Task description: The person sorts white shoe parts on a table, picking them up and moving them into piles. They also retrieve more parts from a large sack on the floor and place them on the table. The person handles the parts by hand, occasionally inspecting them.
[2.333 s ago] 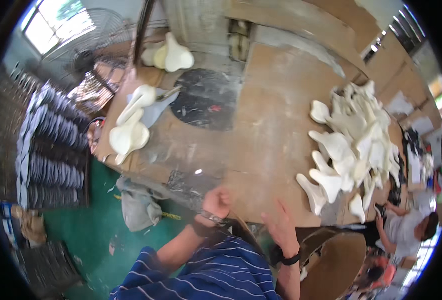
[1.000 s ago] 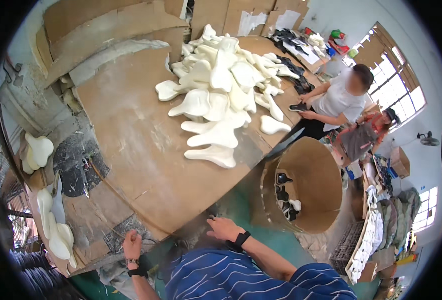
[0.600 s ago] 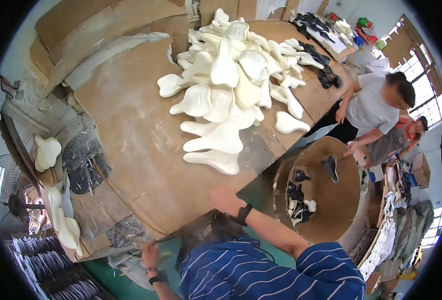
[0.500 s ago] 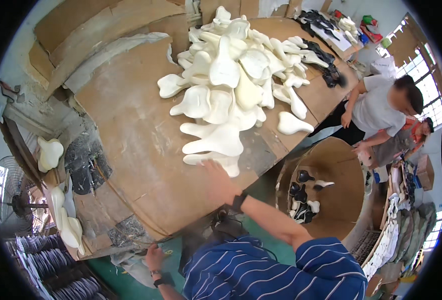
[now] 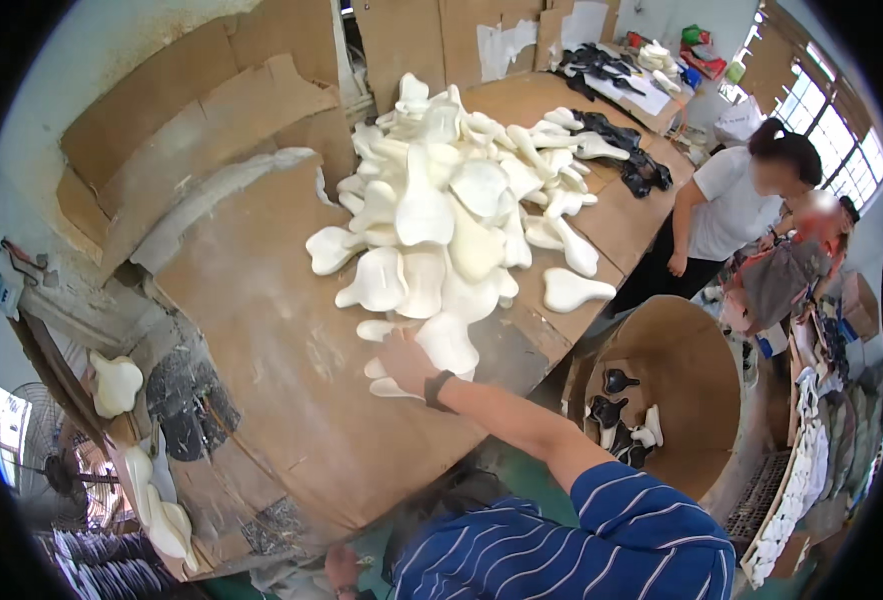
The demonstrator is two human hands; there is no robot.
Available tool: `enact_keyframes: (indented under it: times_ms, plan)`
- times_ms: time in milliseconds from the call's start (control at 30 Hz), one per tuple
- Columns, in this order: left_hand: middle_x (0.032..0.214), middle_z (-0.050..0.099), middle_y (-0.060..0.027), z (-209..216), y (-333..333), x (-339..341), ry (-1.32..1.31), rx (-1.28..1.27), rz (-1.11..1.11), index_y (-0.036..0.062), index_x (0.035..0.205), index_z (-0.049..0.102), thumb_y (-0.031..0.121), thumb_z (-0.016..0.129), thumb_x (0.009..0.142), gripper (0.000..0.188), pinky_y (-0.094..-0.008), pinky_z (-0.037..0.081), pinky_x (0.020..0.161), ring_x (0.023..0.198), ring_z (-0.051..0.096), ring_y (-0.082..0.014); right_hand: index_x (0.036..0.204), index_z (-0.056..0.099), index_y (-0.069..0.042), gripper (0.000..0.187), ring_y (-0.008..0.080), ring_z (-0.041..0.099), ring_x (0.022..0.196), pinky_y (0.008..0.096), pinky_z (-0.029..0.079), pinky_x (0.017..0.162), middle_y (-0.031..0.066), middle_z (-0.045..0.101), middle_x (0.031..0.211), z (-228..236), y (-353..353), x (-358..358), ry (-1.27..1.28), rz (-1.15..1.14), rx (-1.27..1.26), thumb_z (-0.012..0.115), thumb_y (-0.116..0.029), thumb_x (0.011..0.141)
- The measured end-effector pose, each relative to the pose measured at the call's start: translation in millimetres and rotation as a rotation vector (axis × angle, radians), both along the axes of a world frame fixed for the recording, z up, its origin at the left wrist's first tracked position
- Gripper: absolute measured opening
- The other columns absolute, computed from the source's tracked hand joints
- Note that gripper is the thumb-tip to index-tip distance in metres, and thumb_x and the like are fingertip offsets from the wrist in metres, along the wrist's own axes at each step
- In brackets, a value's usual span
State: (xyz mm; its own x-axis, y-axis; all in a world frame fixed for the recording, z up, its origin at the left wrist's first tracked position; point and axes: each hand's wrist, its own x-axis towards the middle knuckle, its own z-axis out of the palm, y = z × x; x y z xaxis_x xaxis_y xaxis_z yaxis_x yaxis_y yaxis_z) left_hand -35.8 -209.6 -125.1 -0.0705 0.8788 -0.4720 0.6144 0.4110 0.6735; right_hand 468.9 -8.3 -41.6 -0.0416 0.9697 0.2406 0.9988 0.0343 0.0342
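Observation:
Several white foam bicycle saddle pads lie heaped on a cardboard-covered table. My right hand, with a dark band at the wrist, reaches to the near end of the heap. Its fingers close over the narrow nose of a saddle pad, whose wide end shows to the right of the hand. Another saddle pad lies just under and nearer than the hand, partly covered by it. Low by the table's near edge hangs my left hand, apart from the pads; its fingers are blurred.
A large round cardboard bin with black and white saddle pieces stands right of the table. Two people stand beyond it, one in a white shirt. More white pads lie on the left edge, near a fan. Black covers lie farther back.
My right hand has moved forward onto the saddle pad's nose. My left hand sits lower in the picture. The view has tilted up, and the person in white has straightened.

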Motion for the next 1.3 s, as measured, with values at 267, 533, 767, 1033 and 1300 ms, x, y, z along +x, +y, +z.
enact_keyframes:
  times_ms: [267, 533, 767, 1033, 1300]
  plan:
    - [0.095, 0.071, -0.0193, -44, 35, 3, 0.425, 0.164, -0.463, 0.0068, 0.116, 0.069, 0.042, 0.066, 0.088, 0.045, -0.0448, 0.056, 0.075, 0.082, 0.069, -0.0358, 0.116, 0.061, -0.001, 0.038, 0.0291, 0.062, 0.103, 0.0568, 0.032, 0.114, 0.013, 0.065, 0.099, 43, -22, 5, 0.104, 0.077, -0.121, 0.065, -0.013, 0.08]
    - [0.112, 0.068, -0.0175, 28, 1, 27, 0.02, -0.11, -0.029, 0.0002, 0.129, 0.061, 0.026, 0.068, 0.093, 0.045, -0.034, 0.052, 0.074, 0.089, 0.062, -0.0232, 0.137, 0.051, -0.005, 0.063, 0.0311, 0.057, 0.116, 0.0601, 0.033, 0.11, 0.0145, 0.062, 0.12, 91, -61, 97, 0.391, -0.303, 0.168, 0.072, -0.014, 0.078]
    - [0.087, 0.067, -0.0064, -69, -67, 43, -0.219, -0.077, 0.248, 0.0038, 0.125, 0.062, 0.021, 0.065, 0.096, 0.034, -0.0329, 0.053, 0.064, 0.069, 0.062, -0.0186, 0.143, 0.042, 0.0, 0.079, 0.0343, 0.05, 0.122, 0.0552, 0.037, 0.105, 0.0186, 0.053, 0.13, 64, -49, 199, 0.416, -0.492, 0.235, 0.079, -0.019, 0.076]
    - [0.096, 0.069, -0.0083, -6, -90, 150, -0.003, -0.092, 0.244, 0.0041, 0.129, 0.062, 0.02, 0.069, 0.094, 0.039, -0.0289, 0.054, 0.062, 0.079, 0.064, -0.0163, 0.131, 0.055, 0.002, 0.061, 0.0377, 0.047, 0.128, 0.0519, 0.034, 0.111, 0.0203, 0.053, 0.131, 108, 85, 155, 0.288, 0.259, 0.287, 0.075, -0.022, 0.078]
    - [0.097, 0.068, -0.0097, 43, -87, 192, 0.001, -0.126, 0.317, 0.0028, 0.131, 0.061, 0.025, 0.069, 0.095, 0.043, -0.0307, 0.055, 0.064, 0.08, 0.065, -0.0172, 0.123, 0.066, 0.0, 0.038, 0.0391, 0.049, 0.127, 0.0554, 0.03, 0.113, 0.0205, 0.06, 0.125, 82, 254, 197, -0.353, -0.004, -0.023, 0.054, -0.019, 0.092]
